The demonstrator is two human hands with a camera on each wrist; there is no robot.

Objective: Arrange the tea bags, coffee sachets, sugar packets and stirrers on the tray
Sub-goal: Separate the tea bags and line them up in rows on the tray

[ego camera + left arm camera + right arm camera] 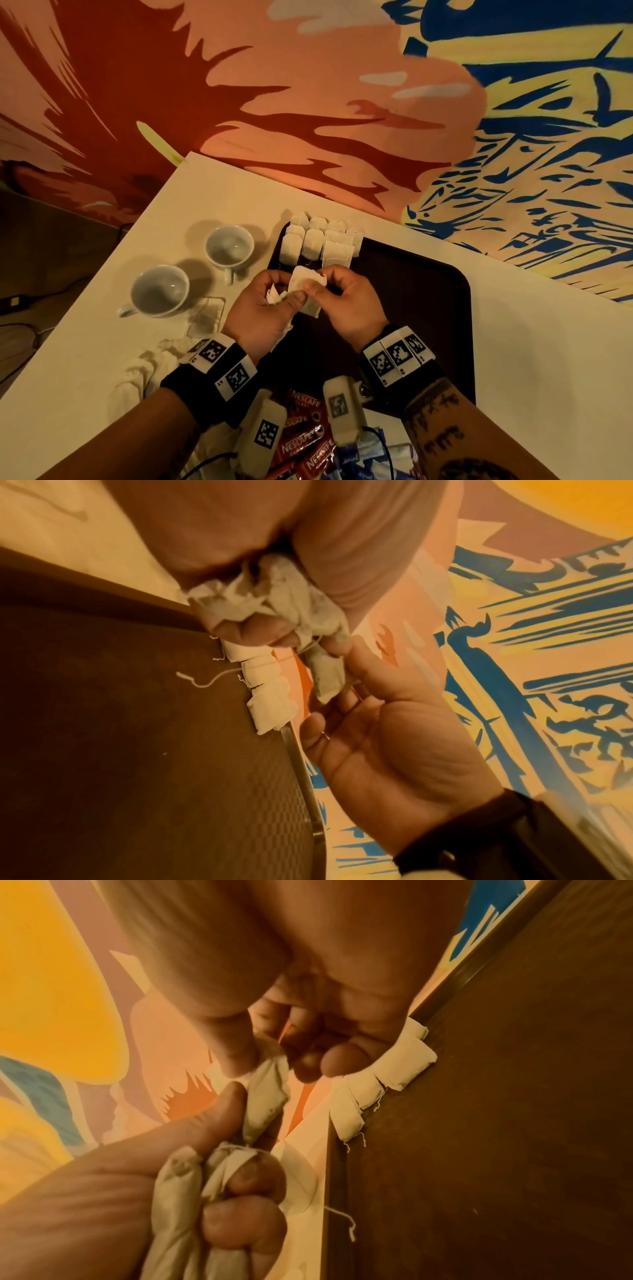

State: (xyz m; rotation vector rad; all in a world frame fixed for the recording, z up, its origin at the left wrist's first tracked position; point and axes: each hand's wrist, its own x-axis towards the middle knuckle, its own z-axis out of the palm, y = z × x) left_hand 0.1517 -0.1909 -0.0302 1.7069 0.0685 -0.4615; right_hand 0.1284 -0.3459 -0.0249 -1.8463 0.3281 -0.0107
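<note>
Over the near-left part of the dark brown tray point(411, 291) my two hands meet. My left hand point(284, 294) grips a crumpled bunch of white tea bags point(274, 596). My right hand point(325, 286) pinches the top of one tea bag point(305, 291) that hangs from that bunch, also seen as the pinched tea bag point(267, 1096). Several tea bags point(318, 243) lie in neat overlapping rows in the tray's far-left corner. Red coffee sachets point(301, 442) and blue sugar packets point(356, 462) lie heaped at the near edge, under my wrists. No stirrers show.
Two empty white cups point(229, 246) point(159, 291) stand on the cream table left of the tray. A clear wrapper point(205, 315) and a white cloth point(147, 370) lie near my left wrist. A painted wall rises behind the table.
</note>
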